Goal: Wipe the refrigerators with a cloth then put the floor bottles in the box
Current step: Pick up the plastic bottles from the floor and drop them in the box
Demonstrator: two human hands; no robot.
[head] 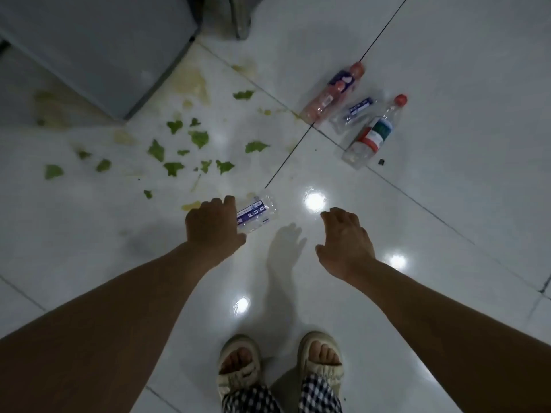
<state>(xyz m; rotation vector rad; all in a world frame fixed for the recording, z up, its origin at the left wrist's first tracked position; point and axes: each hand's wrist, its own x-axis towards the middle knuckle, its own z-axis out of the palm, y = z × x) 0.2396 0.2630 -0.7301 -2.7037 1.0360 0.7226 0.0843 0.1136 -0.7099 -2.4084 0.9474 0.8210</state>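
left hand [213, 222] grasping clear bottle [256, 214] above floor [447, 70] | right hand [346, 236] released, fingers relaxed, holding nothing | three bottles [354, 114] lying on floor ahead, near refrigerator [104, 46]

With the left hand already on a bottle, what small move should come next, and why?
Probably reach the right hand toward the three bottles lying beyond it: its fingers hang relaxed and hold nothing, while the left hand already grips the clear bottle.

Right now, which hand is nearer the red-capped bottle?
Right. The right hand hangs open below-left of the red-capped bottle; the left hand, farther left, grips a clear bottle.
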